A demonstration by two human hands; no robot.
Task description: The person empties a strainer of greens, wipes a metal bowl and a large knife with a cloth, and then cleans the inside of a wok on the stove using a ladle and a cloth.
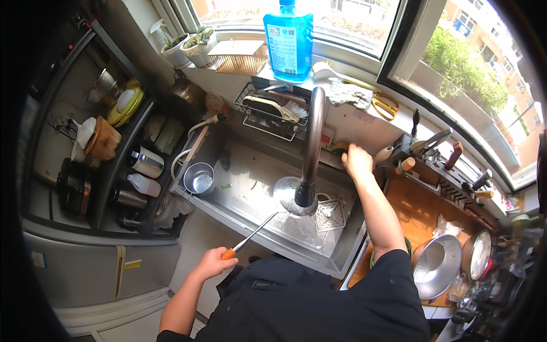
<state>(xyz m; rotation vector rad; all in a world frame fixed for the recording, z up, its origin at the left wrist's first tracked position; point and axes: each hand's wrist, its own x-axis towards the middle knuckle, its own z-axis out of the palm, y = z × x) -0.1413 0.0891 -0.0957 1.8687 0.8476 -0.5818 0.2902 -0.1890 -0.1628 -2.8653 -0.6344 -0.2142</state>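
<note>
My left hand [215,263] grips the orange handle of a perforated metal skimmer [287,194], whose round bowl lies over the sink below the faucet. At the back right edge of the sink, my right hand [358,161] reaches down beside a dark and yellow object [340,147]; its fingertips are partly hidden, so whether it holds anything cannot be told. The dark curved faucet [314,128] arches over the steel sink [252,166]. A square metal drain cover [330,215] lies in the basin, right of the skimmer.
A metal pot [199,178] stands at the sink's left end. Behind the sink hangs a wire rack [273,131] with brushes. A blue liquid bottle [289,42] and yellow-handled scissors [385,106] are on the sill. To the right are a knife rack [444,171] and a metal bowl [436,267].
</note>
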